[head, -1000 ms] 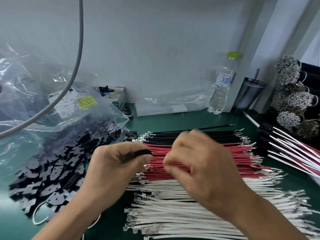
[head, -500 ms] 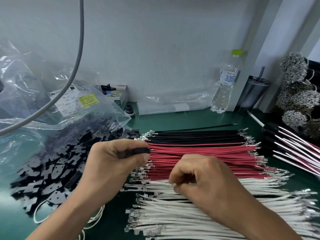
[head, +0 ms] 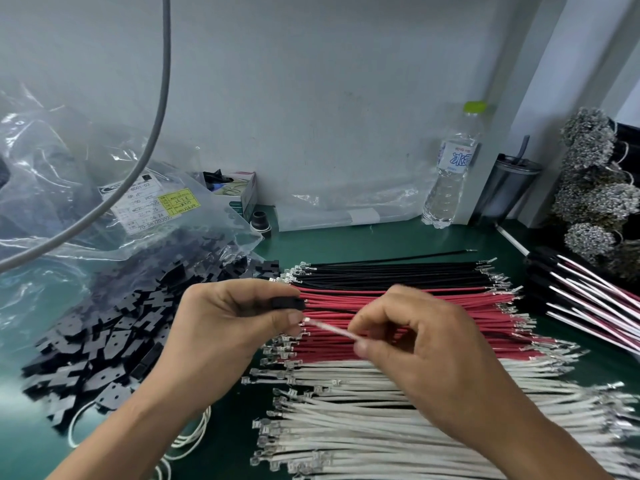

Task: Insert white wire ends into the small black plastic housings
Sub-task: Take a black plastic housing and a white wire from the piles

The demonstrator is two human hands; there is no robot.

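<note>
The right hand (head: 426,344) has come up off the stock of white wires (head: 381,424), where half a second ago it was curled down among them, and it now carries a single white wire (head: 330,329) pinched between thumb and forefinger, the other fingers loosely curled behind. That tells me the pick is done and the insertion is about to start. The wire's metal terminal (head: 306,320) points left and sits just beside the left thumb tip, a little below the small black housing (head: 287,303), not yet in it as far as I can tell.

The left hand (head: 228,327) has barely moved: fingers and thumb clamp the housing at their tips, its open end facing right toward the oncoming wire.

Beyond the hands, the red wires (head: 415,303) and black wires (head: 398,271) lie in flat rows on the green bench (head: 346,244), the white rows nearest me. To the left a heap of loose black housings (head: 104,341) spills from a clear plastic bag (head: 69,188). A water bottle (head: 450,174) and a dark tumbler (head: 502,188) stand against the back wall, with bundled harnesses (head: 588,299) at the far right.
</note>
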